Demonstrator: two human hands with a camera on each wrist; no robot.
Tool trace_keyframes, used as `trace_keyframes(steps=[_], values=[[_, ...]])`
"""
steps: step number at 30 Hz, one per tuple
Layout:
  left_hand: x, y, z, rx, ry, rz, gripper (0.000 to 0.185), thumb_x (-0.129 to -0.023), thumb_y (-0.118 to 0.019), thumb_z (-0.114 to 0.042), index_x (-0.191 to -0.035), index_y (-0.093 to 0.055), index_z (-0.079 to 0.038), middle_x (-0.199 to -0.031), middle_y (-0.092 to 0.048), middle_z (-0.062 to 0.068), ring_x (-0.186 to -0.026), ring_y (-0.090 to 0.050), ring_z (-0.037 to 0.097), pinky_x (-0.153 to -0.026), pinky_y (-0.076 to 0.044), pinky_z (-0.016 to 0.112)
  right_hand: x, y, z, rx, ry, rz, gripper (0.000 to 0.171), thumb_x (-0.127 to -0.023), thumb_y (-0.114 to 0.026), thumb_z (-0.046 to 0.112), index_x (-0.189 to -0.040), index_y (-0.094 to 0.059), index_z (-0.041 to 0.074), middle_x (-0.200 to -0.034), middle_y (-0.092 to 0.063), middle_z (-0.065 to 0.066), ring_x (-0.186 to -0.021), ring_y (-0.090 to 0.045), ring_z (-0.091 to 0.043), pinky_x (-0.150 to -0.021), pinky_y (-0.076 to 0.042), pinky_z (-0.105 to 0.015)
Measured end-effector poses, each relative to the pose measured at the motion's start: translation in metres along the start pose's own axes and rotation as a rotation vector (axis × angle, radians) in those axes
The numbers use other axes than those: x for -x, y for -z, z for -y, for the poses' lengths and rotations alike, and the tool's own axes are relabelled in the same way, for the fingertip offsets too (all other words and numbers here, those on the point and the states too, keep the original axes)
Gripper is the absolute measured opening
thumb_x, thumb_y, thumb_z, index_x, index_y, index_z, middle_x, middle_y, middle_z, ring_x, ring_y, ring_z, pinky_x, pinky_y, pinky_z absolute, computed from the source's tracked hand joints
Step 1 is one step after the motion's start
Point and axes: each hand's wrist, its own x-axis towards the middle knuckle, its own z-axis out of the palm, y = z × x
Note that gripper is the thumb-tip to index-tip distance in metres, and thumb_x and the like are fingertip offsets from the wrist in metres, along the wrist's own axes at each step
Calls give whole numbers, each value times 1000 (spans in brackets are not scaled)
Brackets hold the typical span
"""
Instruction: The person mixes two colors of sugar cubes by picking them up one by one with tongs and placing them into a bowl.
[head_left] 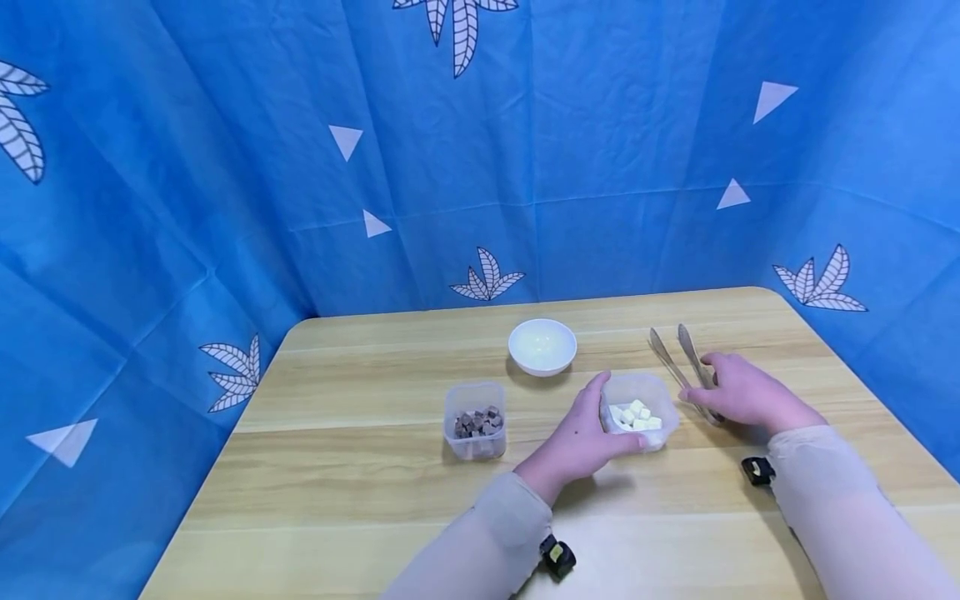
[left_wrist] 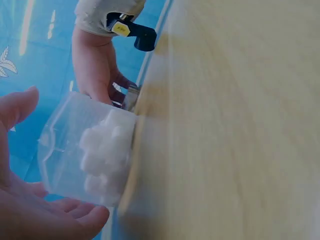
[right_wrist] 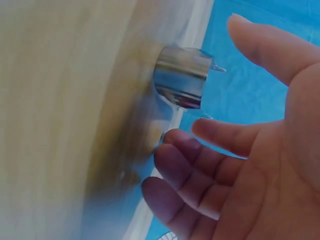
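A clear plastic container [head_left: 640, 388] with small white cubes [head_left: 636, 414] stands right of the table's middle. My left hand [head_left: 579, 432] is at its left side, thumb along the front and fingers toward the back; in the left wrist view the thumb stands apart from the wall, and the fingers [left_wrist: 92, 220] lie close to the container. To the right lie metal tongs [head_left: 668, 356], arms pointing away. My right hand [head_left: 750, 392] is around their bent end [right_wrist: 182, 75], with thumb and fingers spread and a gap showing between thumb and metal in the right wrist view.
A second clear container [head_left: 476, 450] holding brown cubes [head_left: 478, 422] stands left of my left hand. Behind them sits a white bowl [head_left: 542, 347]. The wooden table [head_left: 337, 467] ends at a blue patterned curtain [head_left: 600, 150] at the back and sides.
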Motion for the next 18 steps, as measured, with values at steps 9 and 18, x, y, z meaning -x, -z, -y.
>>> trace_keyframes(steps=[9,18], values=[[-10,-4,11,64,22,57,119,-72,-93,-22,-159,-15,-45,-163,-25,-8,-144,-32,17,-119,-23,44,9,-2,0,-16,-117,87,55,-87,-73,51,-96,-54,1,-79,-56,-7,-69,-53,-24,-57,-43,-36],[-15,-1,16,16,-1,38,114,-73,-92,-20,-159,-21,-41,-161,-31,-4,-143,-34,14,-119,-25,39,2,15,-5,40,-92,-56,54,-96,-63,47,-119,-56,-1,-93,-66,-17,-76,-59,-30,-63,-49,-49]])
